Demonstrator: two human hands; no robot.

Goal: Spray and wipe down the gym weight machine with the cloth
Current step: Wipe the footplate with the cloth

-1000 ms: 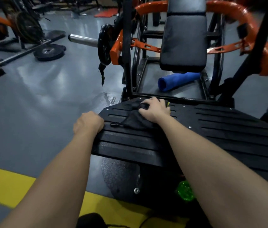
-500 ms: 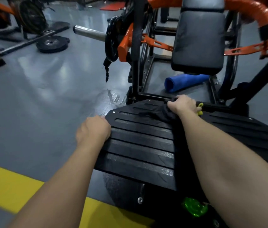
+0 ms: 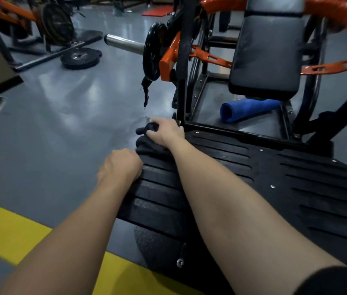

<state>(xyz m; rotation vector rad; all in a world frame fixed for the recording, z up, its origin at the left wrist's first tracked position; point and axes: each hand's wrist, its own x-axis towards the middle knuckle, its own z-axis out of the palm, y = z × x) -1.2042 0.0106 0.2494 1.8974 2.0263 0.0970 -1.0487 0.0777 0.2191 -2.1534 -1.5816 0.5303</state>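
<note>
At the far left corner of the black ribbed footplate (image 3: 274, 177), the right hand (image 3: 166, 132) presses down on a dark cloth (image 3: 149, 146). Its fingers are clenched round a bunched fold of the fabric, and the rest of the cloth spills over the corner and the plate's left edge. The right forearm lies diagonally across the ribs from the near right.

Just nearer along that left edge, the left hand (image 3: 120, 167) sits knuckles up, its fingers curled down over the rim of the footplate and grasping it, close to the cloth but apart from the right hand.

Beyond the far edge rises the machine's black frame, with a dark padded seat back (image 3: 266, 54) standing upright and orange curved bars (image 3: 336, 11) to either side of it. Under the pad, on the machine's base, lies a rolled blue mat (image 3: 245, 109). Left of the frame a steel bar sleeve (image 3: 123, 44) sticks out past a black weight plate (image 3: 153, 54) mounted on it.

Further off on the grey floor (image 3: 61, 124) a loose weight disc (image 3: 80, 58) lies flat beside another rack. A yellow stripe (image 3: 8, 226) crosses the floor near the footplate's near left corner.
</note>
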